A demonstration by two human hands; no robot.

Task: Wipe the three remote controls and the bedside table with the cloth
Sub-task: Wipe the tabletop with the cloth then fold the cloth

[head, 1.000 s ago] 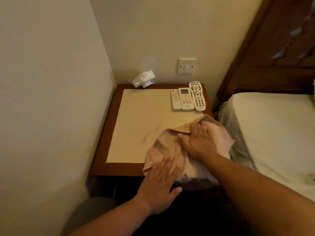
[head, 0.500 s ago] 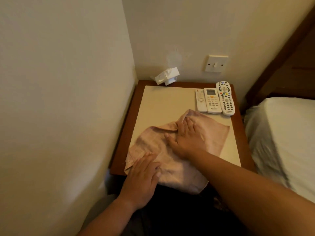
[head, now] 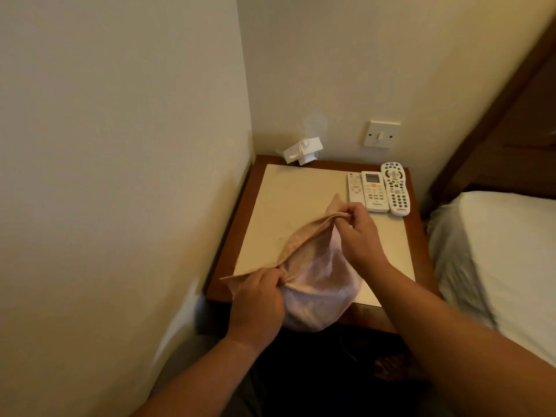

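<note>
Both hands hold the cloth [head: 319,281] up over the front of the worktop [head: 301,200]. The left hand [head: 258,299] pinches one end of the cloth's top edge, near the front rim. The right hand [head: 358,236] pinches the other end, farther back. The edge is pulled tight between them. The rest hangs down like a bag, partly over the front rim.

The cloth looks soft, light and floppy. It bends any way and will not break. I think it is best folded into a pad and held in one palm to wipe.

At the back right lie a thin remote [head: 355,188], a screen remote [head: 374,192] and a round-top remote [head: 395,189], side by side. They look light, hard and smooth, so they may slide when rubbed. I think each is best held by its long sides.
</note>
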